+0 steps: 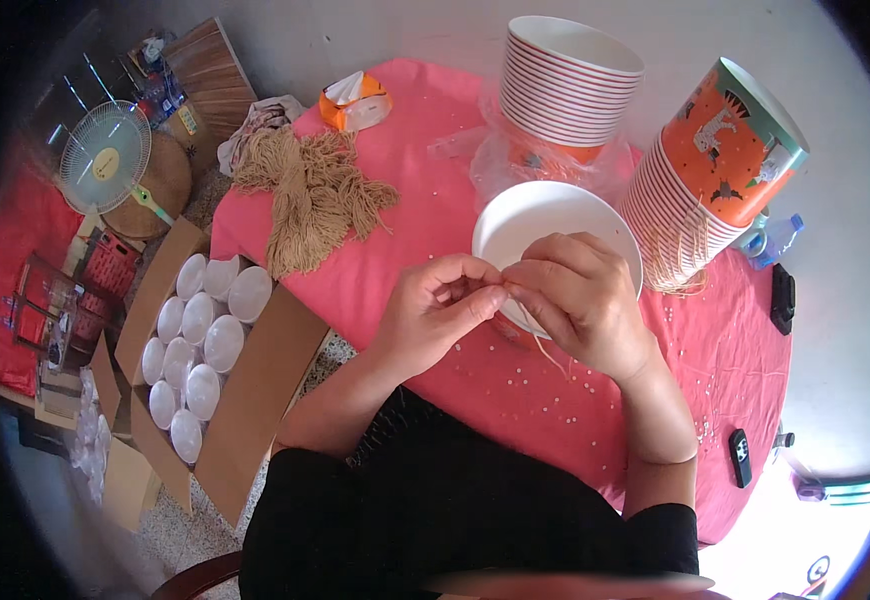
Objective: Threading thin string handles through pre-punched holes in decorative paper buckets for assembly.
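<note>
My left hand (440, 312) and my right hand (587, 300) meet at their fingertips, both pinched on a thin tan string. A loose end of the string (547, 347) hangs below my right fingers. Right behind and under the hands stands a white-lined paper bucket (505, 215), its near side partly hidden by them. Whether the string passes through the bucket's wall, I cannot make out. More tan strings (677, 262) drape over the leaning stack of orange and green printed buckets (725, 145) on the right. A bundle of tan cords (315, 200) lies to the left.
Another bucket stack (573, 80) in clear plastic stands at the back, with an orange tissue pack (355, 102) left of it. White bits dot the pink tablecloth (435, 225). Two black remotes (741, 458) lie right. An open carton (265, 350) of translucent cups stands left.
</note>
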Demonstrator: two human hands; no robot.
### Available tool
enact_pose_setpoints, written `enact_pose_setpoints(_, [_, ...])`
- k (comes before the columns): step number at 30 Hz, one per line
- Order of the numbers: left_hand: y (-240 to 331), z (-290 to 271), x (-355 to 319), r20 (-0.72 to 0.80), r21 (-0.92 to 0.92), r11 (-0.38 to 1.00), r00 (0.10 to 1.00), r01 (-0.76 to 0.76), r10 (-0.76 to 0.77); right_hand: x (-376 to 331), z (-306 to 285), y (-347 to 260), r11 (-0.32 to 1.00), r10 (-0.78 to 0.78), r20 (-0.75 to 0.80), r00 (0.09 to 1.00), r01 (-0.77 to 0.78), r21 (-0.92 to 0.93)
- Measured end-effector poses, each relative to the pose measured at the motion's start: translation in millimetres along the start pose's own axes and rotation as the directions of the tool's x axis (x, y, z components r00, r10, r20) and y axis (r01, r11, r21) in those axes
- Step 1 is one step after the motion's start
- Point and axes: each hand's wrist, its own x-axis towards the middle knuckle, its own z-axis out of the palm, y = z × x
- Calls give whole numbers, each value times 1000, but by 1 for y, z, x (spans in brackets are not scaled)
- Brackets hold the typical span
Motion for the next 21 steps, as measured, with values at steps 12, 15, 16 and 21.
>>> enact_pose_setpoints(12, [-1, 2, -2, 75, -161, 987, 997, 20, -8, -2, 3, 0, 991, 70, 8, 998, -70, 116])
enact_pose_setpoints(15, [-4, 1, -3, 35, -26, 1000, 999, 10, -9, -3, 1, -1, 966, 133, 58, 989, -143, 216])
enact_pose_setpoints(16, [-5, 2, -3, 35, -26, 1000, 999, 10, -9, -3, 1, -1, 966, 133, 58, 989, -143, 216])
enact_pose_setpoints(21, [-6, 4, -4, 14, 200, 960, 980, -195, 197, -4, 0, -2, 925, 217, 144, 965, -251, 286])
